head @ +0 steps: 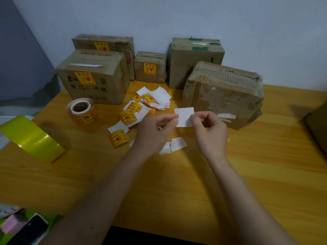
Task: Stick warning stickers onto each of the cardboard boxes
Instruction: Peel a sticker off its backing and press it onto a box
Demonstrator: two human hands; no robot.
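Both my hands pinch one sticker piece (184,116) in the air above the table, its white backing side facing me. My left hand (155,131) grips its left edge, my right hand (210,131) its right edge. Several cardboard boxes stand along the wall. The front left box (93,76), the back left box (104,43) and the small middle box (150,67) each carry a yellow-and-red warning sticker. The back right box (196,59) and the front right box (224,94) show none. A sticker roll (82,110) lies left of a pile of loose stickers (141,106).
A big roll of yellow tape (33,138) sits on the wooden table (177,183) at the left edge. White backing scraps (175,145) lie under my hands. A dark phone (30,230) lies at the bottom left. Another box edge (318,124) shows at the right.
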